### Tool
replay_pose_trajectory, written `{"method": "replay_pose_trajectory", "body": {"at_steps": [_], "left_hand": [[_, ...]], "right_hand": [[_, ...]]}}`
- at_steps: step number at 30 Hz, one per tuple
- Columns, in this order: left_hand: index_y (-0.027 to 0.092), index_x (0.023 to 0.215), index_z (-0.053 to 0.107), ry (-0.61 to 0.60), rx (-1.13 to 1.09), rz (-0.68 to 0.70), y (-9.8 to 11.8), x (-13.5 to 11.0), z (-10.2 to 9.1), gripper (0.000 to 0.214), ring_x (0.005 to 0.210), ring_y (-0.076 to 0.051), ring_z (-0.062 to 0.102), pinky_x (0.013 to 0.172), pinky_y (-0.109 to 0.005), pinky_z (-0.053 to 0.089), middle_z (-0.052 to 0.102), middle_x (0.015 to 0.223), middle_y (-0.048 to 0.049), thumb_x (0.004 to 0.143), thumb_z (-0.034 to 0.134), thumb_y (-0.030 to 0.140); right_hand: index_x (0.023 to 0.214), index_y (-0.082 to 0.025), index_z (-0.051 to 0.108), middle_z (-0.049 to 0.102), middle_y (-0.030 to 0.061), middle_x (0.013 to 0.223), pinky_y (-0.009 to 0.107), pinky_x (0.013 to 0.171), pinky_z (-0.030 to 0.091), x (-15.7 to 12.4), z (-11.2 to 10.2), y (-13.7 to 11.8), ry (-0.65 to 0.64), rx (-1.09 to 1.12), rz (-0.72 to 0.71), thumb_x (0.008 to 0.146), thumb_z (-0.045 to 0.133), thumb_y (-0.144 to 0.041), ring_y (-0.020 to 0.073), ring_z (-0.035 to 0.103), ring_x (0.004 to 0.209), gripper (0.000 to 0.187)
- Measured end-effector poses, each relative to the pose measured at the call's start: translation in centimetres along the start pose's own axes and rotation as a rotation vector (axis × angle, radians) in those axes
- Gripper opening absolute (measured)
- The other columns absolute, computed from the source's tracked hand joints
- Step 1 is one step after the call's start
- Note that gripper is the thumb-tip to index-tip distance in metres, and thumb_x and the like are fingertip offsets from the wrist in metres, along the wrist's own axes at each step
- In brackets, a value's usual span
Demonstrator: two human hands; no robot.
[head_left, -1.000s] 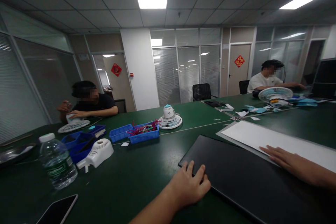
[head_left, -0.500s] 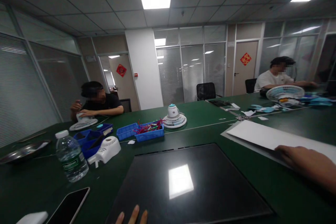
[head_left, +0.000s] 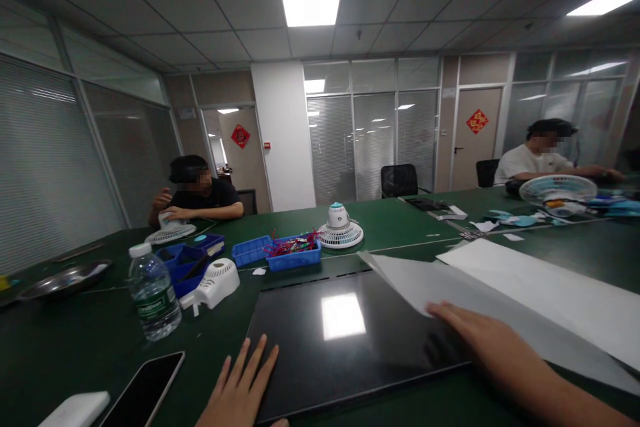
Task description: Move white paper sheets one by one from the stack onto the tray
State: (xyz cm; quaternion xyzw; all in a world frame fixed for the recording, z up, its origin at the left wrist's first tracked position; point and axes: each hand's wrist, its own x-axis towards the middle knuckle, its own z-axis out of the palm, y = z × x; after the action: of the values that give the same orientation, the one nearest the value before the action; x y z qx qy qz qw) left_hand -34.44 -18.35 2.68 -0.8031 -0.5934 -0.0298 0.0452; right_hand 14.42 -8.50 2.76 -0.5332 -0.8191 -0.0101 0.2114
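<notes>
A glossy black board (head_left: 345, 333) lies flat on the green table (head_left: 75, 340) right before me. My left hand (head_left: 240, 390) rests at its near left corner, fingers spread and flat, holding nothing. My right hand (head_left: 487, 340) lies on a thin white sheet (head_left: 450, 293) that partly covers the board's right side; its fingers are stretched flat on the paper. More white paper (head_left: 545, 287) lies to the right of it.
A water bottle (head_left: 153, 293), a phone (head_left: 143, 390), a white fan housing (head_left: 215, 280), blue trays (head_left: 280, 252) and a small white fan (head_left: 340, 227) stand to the left and behind. Two other people sit at the far table edge.
The board has settled squarely before me. My right hand has drawn a white sheet leftward over its right side. My left hand has come further into view at the near corner.
</notes>
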Motion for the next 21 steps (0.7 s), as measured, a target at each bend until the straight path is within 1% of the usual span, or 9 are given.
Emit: {"method": "replay_pose_trajectory", "body": {"at_steps": [3,6,9,11,13,15,16,19,21], "left_hand": [[0.029,0.156,0.024,0.045,-0.019,0.055,-0.7,-0.2,1.0,0.081,0.145,-0.046,0.028,0.109,-0.07,0.038,0.026,0.161,-0.013,0.093,0.053,0.069],[0.032,0.159,0.002,0.23,-0.048,0.097,-1.8,-0.7,2.3,0.088,0.145,-0.039,0.034,0.111,-0.058,0.044,0.025,0.163,-0.0099,0.096,0.059,0.056],[0.032,0.159,-0.009,0.397,-0.126,0.021,-2.9,-1.2,3.4,0.086,0.144,-0.031,0.04,0.109,-0.047,0.05,0.026,0.164,-0.007,0.101,0.054,0.041],[0.033,0.161,0.002,0.422,-0.158,-0.03,-3.4,-1.3,3.8,0.078,0.142,-0.029,0.045,0.108,-0.045,0.051,0.032,0.163,-0.0046,0.102,0.052,0.035],[0.034,0.16,0.025,0.389,-0.149,-0.011,-3.6,-1.1,3.8,0.068,0.14,-0.03,0.049,0.107,-0.046,0.052,0.043,0.159,-0.0036,0.1,0.055,0.034],[0.033,0.15,0.049,0.322,-0.107,0.042,-3.6,-0.8,3.6,0.054,0.138,-0.032,0.05,0.106,-0.049,0.052,0.051,0.154,-0.0039,0.097,0.058,0.035],[0.032,0.145,0.055,0.297,-0.083,0.06,-3.6,-0.7,3.5,0.049,0.138,-0.034,0.05,0.105,-0.051,0.052,0.052,0.152,-0.0045,0.096,0.058,0.035],[0.03,0.142,0.059,0.263,-0.041,0.048,-3.5,-0.5,3.0,0.046,0.137,-0.035,0.05,0.104,-0.053,0.052,0.053,0.151,-0.0066,0.097,0.056,0.036],[0.03,0.142,0.059,0.266,-0.048,0.031,-3.5,-0.6,2.8,0.046,0.137,-0.034,0.05,0.104,-0.051,0.053,0.053,0.151,-0.0057,0.097,0.055,0.036]], "right_hand": [[0.142,-0.035,0.06,0.056,0.002,0.15,0.054,0.116,0.041,1.4,0.5,-7.2,-0.213,0.126,-0.177,0.095,0.043,-0.019,0.0298,0.05,0.139,0.053],[0.142,-0.035,0.06,0.052,0.0046,0.153,0.057,0.117,0.036,2.6,0.6,-12.7,-0.364,0.198,-0.326,0.098,0.046,-0.026,0.0331,0.046,0.142,0.047],[0.138,-0.034,0.063,0.052,0.0073,0.153,0.062,0.115,0.036,3.5,1.2,-16.5,-0.404,0.216,-0.391,0.097,0.049,-0.028,0.038,0.045,0.142,0.044],[0.138,-0.035,0.063,0.053,0.0076,0.153,0.062,0.113,0.038,3.9,1.9,-18.0,-0.407,0.218,-0.41,0.095,0.052,-0.027,0.0392,0.047,0.141,0.045],[0.138,-0.035,0.063,0.054,0.0074,0.152,0.061,0.113,0.04,4.0,2.5,-18.9,-0.412,0.21,-0.433,0.095,0.053,-0.028,0.039,0.048,0.14,0.045],[0.14,-0.033,0.062,0.054,0.0095,0.153,0.058,0.113,0.041,3.8,3.0,-19.1,-0.387,0.227,-0.456,0.096,0.053,-0.031,0.0371,0.05,0.139,0.045],[0.142,-0.031,0.061,0.053,0.0108,0.153,0.056,0.113,0.041,3.7,3.1,-18.9,-0.354,0.247,-0.457,0.097,0.053,-0.033,0.0355,0.05,0.139,0.046],[0.145,-0.029,0.057,0.05,0.0111,0.155,0.053,0.115,0.04,3.8,3.0,-16.2,-0.208,0.272,-0.381,0.101,0.048,-0.04,0.0307,0.048,0.141,0.047],[0.146,-0.029,0.056,0.049,0.0095,0.156,0.056,0.118,0.035,4.1,2.9,-12.6,-0.13,0.186,-0.261,0.102,0.043,-0.045,0.0304,0.044,0.144,0.049]]}}
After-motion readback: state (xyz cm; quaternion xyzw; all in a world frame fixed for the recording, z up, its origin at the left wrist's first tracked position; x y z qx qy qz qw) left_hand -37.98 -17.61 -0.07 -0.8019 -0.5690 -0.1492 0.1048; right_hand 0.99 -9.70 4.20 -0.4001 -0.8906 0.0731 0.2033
